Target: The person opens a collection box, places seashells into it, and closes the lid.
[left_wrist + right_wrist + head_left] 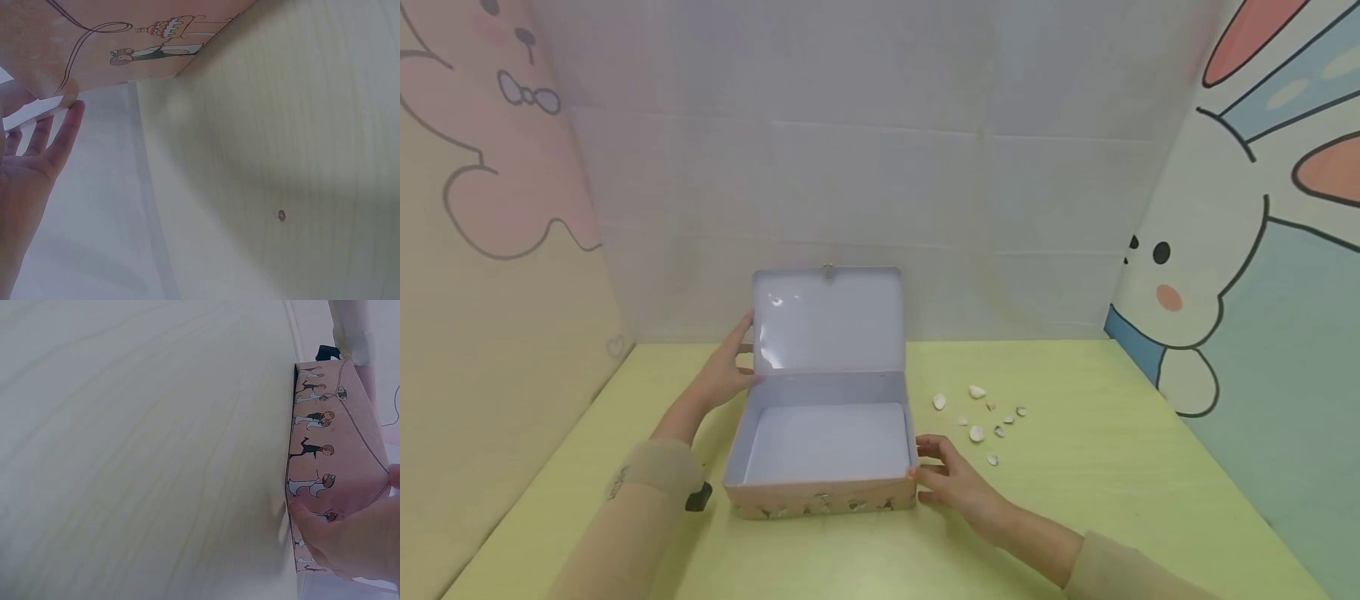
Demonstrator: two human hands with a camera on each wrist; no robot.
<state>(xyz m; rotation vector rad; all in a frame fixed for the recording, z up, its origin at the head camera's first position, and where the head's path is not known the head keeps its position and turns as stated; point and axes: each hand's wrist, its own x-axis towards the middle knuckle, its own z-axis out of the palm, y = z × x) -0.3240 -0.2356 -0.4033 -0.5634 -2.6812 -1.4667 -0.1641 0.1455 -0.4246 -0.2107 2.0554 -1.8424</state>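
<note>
A pink tin box with a white inside stands on the table, its hinged lid raised at the back. Nothing lies in the box. Printed figures run along its outer side. My left hand is at the left of the hinge, fingers spread along the lid's left edge and thumb near the box's back corner. In the left wrist view, its straight fingers reach the lid's edge. My right hand rests its fingertips against the box's right side near the front corner.
Several small white seashells lie scattered on the yellow-green table, right of the box. A pale curtain hangs behind the table. Side panels carry a cartoon rabbit and a pink cartoon animal.
</note>
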